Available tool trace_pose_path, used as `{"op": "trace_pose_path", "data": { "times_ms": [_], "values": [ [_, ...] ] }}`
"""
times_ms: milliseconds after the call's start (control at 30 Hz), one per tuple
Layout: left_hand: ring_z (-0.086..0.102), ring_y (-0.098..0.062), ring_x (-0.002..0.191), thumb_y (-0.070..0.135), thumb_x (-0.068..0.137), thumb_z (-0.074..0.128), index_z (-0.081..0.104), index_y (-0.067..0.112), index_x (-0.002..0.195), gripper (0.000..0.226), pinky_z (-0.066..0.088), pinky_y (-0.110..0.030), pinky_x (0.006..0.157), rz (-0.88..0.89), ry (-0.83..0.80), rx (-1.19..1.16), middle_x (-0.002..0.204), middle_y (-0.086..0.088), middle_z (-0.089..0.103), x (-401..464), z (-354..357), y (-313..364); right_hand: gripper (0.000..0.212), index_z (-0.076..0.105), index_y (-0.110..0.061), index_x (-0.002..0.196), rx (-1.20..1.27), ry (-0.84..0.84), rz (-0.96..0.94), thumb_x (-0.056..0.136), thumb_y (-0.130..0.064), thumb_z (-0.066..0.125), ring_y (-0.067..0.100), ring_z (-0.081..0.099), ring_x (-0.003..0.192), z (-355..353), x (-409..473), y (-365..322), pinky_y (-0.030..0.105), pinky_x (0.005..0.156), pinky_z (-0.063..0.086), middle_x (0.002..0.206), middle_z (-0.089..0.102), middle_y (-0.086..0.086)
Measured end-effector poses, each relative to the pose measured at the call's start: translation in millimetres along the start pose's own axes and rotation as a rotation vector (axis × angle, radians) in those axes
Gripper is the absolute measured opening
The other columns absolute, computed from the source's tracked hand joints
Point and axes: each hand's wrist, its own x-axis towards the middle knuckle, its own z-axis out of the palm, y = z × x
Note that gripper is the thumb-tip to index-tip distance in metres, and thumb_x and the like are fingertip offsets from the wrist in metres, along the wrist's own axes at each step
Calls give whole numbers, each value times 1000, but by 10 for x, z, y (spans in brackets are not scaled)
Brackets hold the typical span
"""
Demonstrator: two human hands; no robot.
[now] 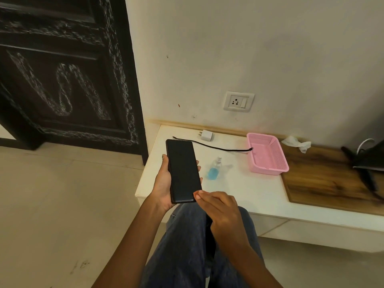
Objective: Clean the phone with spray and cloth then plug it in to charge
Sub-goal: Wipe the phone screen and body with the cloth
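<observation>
Cream wall point(228, 48), dark carved door point(62, 69) (chalk-scrawled), pale tiled floor point(52, 204).

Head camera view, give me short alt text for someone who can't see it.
A left hand holds a dark phone while the right hand touches its lower edge; a spray bottle, cable and charger lie on the white counter.

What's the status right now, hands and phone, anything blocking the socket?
Left hand gripping phone, screen dark. Right hand empty, fingertips at phone's lower corner. Spray bottle, adapter, cable untouched on ledge. Wall socket clear.
</observation>
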Motion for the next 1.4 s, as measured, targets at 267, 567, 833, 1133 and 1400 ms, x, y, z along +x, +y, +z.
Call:
{"op": "trace_pose_path", "data": {
  "times_ms": [267, 567, 833, 1133, 1400],
  "values": [
    [59, -32, 112, 76, 83, 30, 61, 13, 125, 81, 41, -46, 106, -119, -39, 203, 125, -17, 63, -28, 44, -90, 44, 71, 0, 102, -89, 104, 68, 65, 6, 48, 27, 67, 86, -119, 352, 184, 26, 75, 42, 98, 73, 8],
    [69, -33, 93, 74, 85, 32, 64, 13, 121, 78, 56, -43, 83, -143, -87, 212, 113, -19, 69, -68, 42, -190, 53, 72, 2, 98, -101, 87, 117, 52, 18, 51, 33, 67, 77, -118, 598, 313, 41, 62, 52, 92, 74, 12],
    [66, -31, 97, 70, 88, 28, 72, 13, 108, 75, 48, -48, 95, -154, -76, 120, 116, -17, 67, -11, -16, -252, 32, 70, -12, 95, 511, 70, 625, 85, 14, 52, 8, 64, 79, -296, 704, 356, 13, 71, 51, 92, 64, 3],
    [73, -28, 83, 71, 85, 33, 78, 10, 90, 76, 59, -35, 65, -235, -54, 68, 96, -18, 74, -29, 50, -305, 25, 62, -22, 98, 697, -198, 736, 86, -1, 57, 13, 65, 81, -319, 716, 178, 17, 63, 50, 90, 67, 1],
    [73, -23, 81, 69, 89, 26, 79, 21, 89, 71, 59, -31, 63, -198, -57, 145, 93, -11, 76, -32, 70, -323, 12, 63, -14, 93, 168, 26, 590, 83, -19, 68, 14, 50, 88, -178, 631, 133, 21, 72, 37, 94, 58, 0]
  ]
}}
